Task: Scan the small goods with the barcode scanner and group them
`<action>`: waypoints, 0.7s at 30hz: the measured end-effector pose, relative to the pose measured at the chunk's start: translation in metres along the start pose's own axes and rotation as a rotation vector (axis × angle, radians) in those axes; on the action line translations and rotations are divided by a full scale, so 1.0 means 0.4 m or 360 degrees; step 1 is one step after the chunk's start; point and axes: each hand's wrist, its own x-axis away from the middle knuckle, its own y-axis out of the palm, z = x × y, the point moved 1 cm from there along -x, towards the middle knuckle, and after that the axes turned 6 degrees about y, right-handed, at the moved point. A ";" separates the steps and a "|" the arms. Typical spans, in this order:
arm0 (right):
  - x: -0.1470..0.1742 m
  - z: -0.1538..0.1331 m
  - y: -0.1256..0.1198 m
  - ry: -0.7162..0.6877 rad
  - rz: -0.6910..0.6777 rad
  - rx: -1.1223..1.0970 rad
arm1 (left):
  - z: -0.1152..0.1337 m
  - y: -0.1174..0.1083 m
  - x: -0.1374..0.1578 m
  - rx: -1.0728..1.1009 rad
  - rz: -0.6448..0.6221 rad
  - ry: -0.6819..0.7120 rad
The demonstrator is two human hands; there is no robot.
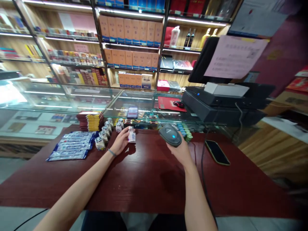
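Note:
My left hand (121, 141) is closed around a small clear bottle with a label (132, 134), held just above the dark red tabletop (144, 179). In my right hand (180, 149) is a dark grey barcode scanner (170, 134) with a blue light on top, its head pointing left toward the bottle. Left of my left hand stand several similar small bottles (103, 136) in a slanting row. A couple more small bottles (119, 125) are just behind that hand. Behind the scanner, partly covered by it, sit several green and blue small packs (185, 131).
Blue-and-silver long packets (74, 144) lie at the left, in front of stacked red and yellow packs (90, 121). A phone (218, 152) rests at the right beside a black cable (202, 166). Behind are a glass counter (144, 102), a red mouse pad (168, 103) and a monitor (204, 61).

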 end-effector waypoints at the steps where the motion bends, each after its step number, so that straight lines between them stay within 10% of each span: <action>1: 0.007 -0.012 0.018 -0.0027 -0.0137 0.0083 | 0.010 -0.017 0.003 0.0015 0.0023 0.0007; 8: 0.062 -0.063 0.122 -0.0365 -0.0795 0.0634 | 0.012 -0.083 -0.008 0.0137 0.0185 0.0008; 21: 0.063 -0.047 0.130 -0.0392 -0.0778 0.0664 | 0.010 -0.086 -0.001 -0.0054 0.0258 0.0176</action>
